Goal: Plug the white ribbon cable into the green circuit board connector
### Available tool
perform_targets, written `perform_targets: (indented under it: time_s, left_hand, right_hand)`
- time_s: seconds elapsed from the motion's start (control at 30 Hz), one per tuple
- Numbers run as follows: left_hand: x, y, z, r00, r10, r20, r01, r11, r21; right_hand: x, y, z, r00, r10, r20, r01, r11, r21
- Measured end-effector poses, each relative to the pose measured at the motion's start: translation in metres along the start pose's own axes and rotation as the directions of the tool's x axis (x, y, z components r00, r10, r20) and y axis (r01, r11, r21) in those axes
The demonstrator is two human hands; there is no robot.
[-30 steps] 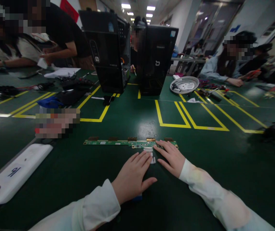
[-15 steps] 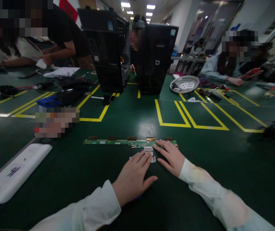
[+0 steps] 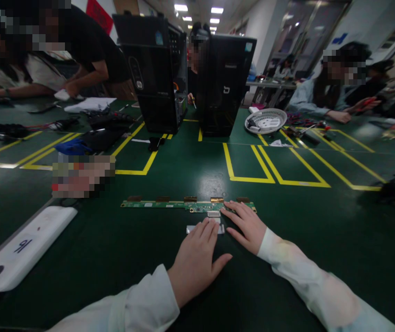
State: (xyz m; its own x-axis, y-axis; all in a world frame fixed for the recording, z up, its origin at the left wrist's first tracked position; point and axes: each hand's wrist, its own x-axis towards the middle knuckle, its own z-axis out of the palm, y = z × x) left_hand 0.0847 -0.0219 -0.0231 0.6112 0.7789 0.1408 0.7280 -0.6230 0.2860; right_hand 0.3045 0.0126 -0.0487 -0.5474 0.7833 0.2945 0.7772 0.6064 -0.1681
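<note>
A long, narrow green circuit board (image 3: 170,204) lies across the dark green table in front of me, with brown-gold tabs along its far edge. My right hand (image 3: 245,226) rests on the board's right end, fingers spread and gripping nothing. Close to the board's near edge, a flat ribbon cable (image 3: 194,228), white and silver, sits by a white connector (image 3: 214,214). The fingertips of my left hand (image 3: 199,258) lie flat on the cable and cover part of it; the thumb sticks out to the right.
Two black computer towers (image 3: 152,83) stand at the back. A white oblong device (image 3: 27,249) lies at left, and a white basket (image 3: 266,121) at back right. Yellow tape (image 3: 253,180) marks the table. Several people work around it, one in a black shirt (image 3: 93,50).
My left hand has drawn slightly back toward me and right, so more of the ribbon cable and connector shows. My right hand stays on the board.
</note>
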Motion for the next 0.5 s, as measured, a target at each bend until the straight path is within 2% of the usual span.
perform_targets:
  time_s: [0.27,0.5]
  left_hand:
    - [-0.0012,0.0017,-0.0023,0.999,0.002,0.034,-0.002,1.0,0.005]
    - [-0.0016,-0.0021,0.0029,1.0,0.02,-0.02,-0.02,1.0,-0.001]
  right_hand:
    - [0.0006,-0.001,-0.0017,1.0,0.008,0.005,-0.008,1.0,-0.008]
    - [-0.0002,-0.0006,-0.0002,1.0,0.003,-0.004,-0.003,1.0,0.0]
